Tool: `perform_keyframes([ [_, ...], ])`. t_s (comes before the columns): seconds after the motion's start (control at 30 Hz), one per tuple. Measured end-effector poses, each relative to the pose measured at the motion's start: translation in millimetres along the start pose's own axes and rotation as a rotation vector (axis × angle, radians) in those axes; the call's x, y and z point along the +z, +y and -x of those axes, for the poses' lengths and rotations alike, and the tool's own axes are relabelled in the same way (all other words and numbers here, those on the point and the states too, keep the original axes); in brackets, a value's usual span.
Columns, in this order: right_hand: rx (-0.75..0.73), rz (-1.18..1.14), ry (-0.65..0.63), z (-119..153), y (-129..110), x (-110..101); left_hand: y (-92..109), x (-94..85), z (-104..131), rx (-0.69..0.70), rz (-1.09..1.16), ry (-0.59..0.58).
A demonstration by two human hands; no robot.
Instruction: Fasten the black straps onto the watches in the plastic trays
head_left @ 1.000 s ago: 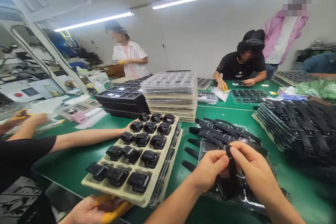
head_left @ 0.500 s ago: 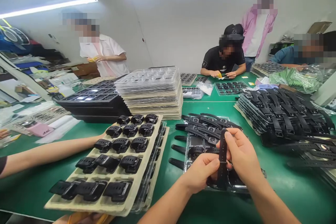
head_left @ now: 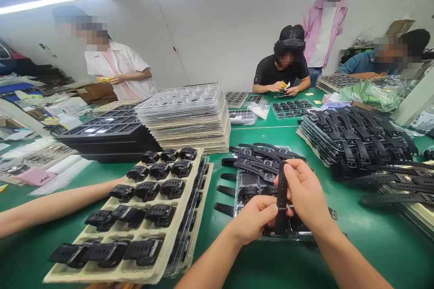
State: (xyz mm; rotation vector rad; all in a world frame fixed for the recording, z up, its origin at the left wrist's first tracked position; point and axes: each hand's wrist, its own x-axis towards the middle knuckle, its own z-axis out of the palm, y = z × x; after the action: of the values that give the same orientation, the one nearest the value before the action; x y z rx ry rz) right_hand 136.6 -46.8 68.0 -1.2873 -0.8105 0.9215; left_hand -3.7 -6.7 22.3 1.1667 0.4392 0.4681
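Between the two hands, a black strap (head_left: 282,194) stands roughly upright: matte, a row of small holes along its face, a narrow loop across it lower down. Whether a watch case joins it, cannot tell.

Left hand (head_left: 257,219): thumb and fingers pinched together on the strap's lower part, by the loop. Right hand (head_left: 303,189): set higher, thumb pressing the strap's upper part against the fingers.

Just beneath and beyond both hands, a clear tray (head_left: 241,192) with black-strapped watches (head_left: 252,165) laid across it, some strap ends overhanging its left edge.

Left of the left hand, a beige tray (head_left: 162,257), tilted, five rows of three dark watches in its pockets; clear trays under it. Another person's forearm (head_left: 68,203) reaches its far side.

Farther, right of the right hand, a tray stack (head_left: 317,142) heaped with black-strapped watches. Beyond the left hand, a tall stack of clear and beige trays (head_left: 190,122), beside black trays (head_left: 105,142).
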Motion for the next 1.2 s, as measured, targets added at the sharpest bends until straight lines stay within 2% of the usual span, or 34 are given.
perform_keyframes([
  [0.27, -0.110, -0.002, 0.045, -6.7, -2.3, -3.9, 0.4, -2.0, 0.1, 0.031, -0.136, -0.015],
  [0.6, -0.045, -0.055, -0.028, -1.1, 5.0, -3.7, 1.7, 7.9, 1.2, 0.070, -0.041, 0.065],
  [0.9, -0.028, -0.080, 0.015, -0.2, 0.1, -0.1, 7.4, 5.2, 1.0, 0.068, -0.035, 0.009],
  [1.2, -0.020, -0.051, 0.018, -0.4, 0.1, -0.2, 4.9, 2.5, 0.7, 0.057, -0.058, 0.004],
])
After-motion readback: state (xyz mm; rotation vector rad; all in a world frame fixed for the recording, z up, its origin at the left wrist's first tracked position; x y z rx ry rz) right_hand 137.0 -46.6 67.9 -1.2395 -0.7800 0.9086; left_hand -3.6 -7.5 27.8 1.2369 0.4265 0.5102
